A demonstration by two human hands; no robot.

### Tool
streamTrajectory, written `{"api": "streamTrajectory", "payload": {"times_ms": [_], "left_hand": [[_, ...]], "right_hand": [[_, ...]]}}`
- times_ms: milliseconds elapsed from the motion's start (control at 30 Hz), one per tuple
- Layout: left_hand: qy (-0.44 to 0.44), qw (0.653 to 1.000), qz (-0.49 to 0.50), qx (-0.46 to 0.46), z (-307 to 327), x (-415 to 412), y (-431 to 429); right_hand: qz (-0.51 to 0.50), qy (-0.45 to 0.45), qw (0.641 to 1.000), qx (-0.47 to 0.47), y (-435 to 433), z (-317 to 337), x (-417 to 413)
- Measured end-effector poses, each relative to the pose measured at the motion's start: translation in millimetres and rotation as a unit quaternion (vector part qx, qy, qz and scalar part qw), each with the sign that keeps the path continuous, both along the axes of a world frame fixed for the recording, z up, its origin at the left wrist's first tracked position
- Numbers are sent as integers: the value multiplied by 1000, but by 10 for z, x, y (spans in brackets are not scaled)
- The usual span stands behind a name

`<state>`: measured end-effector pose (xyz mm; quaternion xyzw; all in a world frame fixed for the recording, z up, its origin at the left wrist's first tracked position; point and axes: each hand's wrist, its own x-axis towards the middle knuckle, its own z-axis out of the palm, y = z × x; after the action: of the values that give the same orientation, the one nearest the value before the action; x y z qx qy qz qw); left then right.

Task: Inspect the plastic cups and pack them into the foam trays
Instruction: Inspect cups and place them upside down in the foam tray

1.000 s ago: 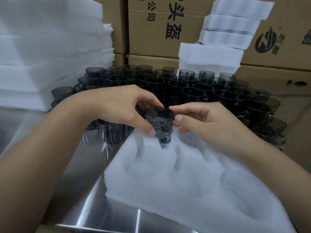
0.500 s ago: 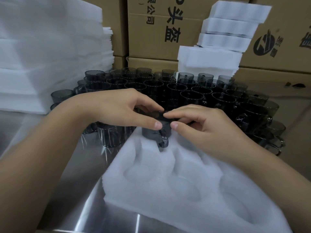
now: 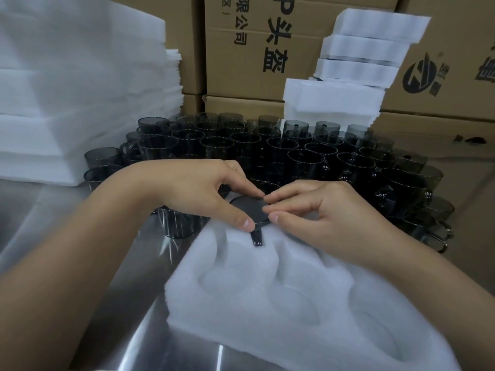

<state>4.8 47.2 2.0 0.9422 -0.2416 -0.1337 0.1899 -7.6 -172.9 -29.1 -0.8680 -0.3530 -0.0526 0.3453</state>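
A dark smoky plastic cup sits sunk in the far-left pocket of the white foam tray. Only its rim and its handle show, and the handle points toward me along a slot. My left hand grips the rim between thumb and index finger from the left. The thumb and index tips of my right hand pinch the rim's right edge. The tray's other round pockets hold nothing.
Several loose dark cups crowd the steel table behind the tray, and one cup stands at its left corner. Foam sheets are piled at left, foam blocks at the back, cardboard boxes behind.
The cup was held above the tray's far corner by both hands. It has gone down into the pocket until only the rim and handle show, and both hands came down with it.
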Motion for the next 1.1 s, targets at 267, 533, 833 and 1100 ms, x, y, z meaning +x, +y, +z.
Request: {"api": "streamTrajectory", "payload": {"times_ms": [267, 533, 833, 1100], "left_hand": [[-15, 1000, 6, 2, -22, 1, -7], [10, 1000, 5, -8, -57, 27, -7], [-200, 948, 47, -242, 54, 39, -282], [-289, 943, 89, -138, -104, 287, -690]], "right_hand": [[-3, -46, 997, -54, 3, 19, -15], [-26, -107, 977, -180, 20, 78, -100], [-54, -99, 992, -48, 24, -1, -87], [-165, -5, 975, 148, 3, 54, -42]]}}
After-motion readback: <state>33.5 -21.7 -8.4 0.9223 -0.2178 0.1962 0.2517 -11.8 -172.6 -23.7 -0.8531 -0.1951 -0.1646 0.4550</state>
